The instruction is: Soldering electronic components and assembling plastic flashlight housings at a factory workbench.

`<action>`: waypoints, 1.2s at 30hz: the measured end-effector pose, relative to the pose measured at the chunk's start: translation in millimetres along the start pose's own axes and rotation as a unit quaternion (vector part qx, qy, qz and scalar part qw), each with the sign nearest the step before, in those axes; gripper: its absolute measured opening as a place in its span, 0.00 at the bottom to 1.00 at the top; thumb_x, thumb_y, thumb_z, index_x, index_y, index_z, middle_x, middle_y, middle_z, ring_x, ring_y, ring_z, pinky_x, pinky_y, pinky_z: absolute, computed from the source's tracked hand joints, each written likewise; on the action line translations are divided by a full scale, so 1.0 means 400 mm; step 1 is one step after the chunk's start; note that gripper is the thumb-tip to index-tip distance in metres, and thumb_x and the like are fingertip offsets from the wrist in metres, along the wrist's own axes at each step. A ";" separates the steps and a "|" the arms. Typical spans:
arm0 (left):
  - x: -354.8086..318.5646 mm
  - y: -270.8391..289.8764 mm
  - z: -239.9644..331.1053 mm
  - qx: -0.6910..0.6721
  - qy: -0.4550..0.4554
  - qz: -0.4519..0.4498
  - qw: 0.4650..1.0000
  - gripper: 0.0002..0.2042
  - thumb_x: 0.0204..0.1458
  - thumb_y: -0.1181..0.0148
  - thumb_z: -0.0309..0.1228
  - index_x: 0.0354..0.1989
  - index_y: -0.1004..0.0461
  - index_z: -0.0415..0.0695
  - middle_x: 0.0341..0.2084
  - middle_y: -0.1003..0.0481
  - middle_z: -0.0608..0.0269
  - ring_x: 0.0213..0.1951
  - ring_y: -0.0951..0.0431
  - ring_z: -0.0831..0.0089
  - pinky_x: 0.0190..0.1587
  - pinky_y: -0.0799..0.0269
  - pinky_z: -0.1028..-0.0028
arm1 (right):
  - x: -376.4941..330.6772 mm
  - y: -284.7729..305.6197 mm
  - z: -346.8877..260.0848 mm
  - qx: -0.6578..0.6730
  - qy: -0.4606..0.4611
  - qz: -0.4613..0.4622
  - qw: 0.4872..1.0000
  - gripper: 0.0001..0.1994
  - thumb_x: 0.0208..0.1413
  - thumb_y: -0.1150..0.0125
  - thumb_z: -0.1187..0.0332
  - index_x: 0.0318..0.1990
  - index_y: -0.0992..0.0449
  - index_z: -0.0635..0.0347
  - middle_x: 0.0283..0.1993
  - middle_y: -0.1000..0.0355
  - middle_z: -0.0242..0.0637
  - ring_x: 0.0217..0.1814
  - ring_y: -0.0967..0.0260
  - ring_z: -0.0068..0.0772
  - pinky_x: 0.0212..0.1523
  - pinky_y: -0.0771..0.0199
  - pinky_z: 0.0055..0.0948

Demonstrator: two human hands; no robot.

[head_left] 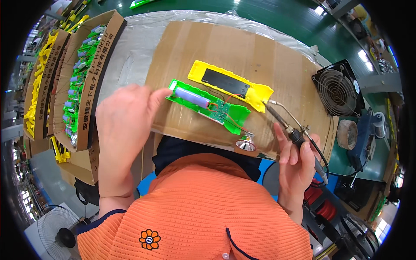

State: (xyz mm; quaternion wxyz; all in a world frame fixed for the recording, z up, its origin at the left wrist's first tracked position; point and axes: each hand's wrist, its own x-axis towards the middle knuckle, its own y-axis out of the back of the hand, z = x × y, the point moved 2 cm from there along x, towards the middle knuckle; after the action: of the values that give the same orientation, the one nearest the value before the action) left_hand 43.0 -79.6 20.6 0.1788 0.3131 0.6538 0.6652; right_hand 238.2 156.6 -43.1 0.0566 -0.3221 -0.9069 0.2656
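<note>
head view: worker's at a brown cardboard sheet, and the main piece is a long bright green plastic half-shell lying slanted near the middle of it. inside sits a lilac cylindrical battery cell toward the left end, then a small green circuit board, with thin red wires running right to a shiny round silver reflector at the near edge of the sheet. just beyond the shell is a yellow plastic half-shell with a black rectangular panel set in it.

left hand is at the shell's left end, thumb stretched out to it; fingers are hidden, so can't tell if it's gripping or just steadying. right hand has a dark-handled soldering iron in its fingers, with the tip by the yellow shell's right end, apart from the board.

my read: it's a wiring/soldering step, with the shells lying apart. next move probably calls for keeping the green one steady and landing the tip on the right joint, clear of the plastic and those loose wires.
</note>
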 end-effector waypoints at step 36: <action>0.088 -0.070 0.068 -0.256 -0.314 -0.082 0.911 0.02 0.48 0.37 0.29 0.28 0.22 0.46 0.25 0.29 0.64 0.33 0.26 0.62 0.35 0.30 0.65 | -0.017 -0.039 0.028 -0.122 -0.084 -0.051 0.988 0.09 0.58 0.43 0.77 0.40 0.38 0.65 0.26 0.30 0.42 0.20 0.33 0.28 0.23 0.25 0.29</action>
State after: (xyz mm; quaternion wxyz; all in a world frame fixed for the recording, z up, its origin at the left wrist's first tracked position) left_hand 29.7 -33.9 -1.9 0.5025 0.3944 0.3943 0.6607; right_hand 231.9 137.1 -44.0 -0.0459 -0.2565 -0.9493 0.1756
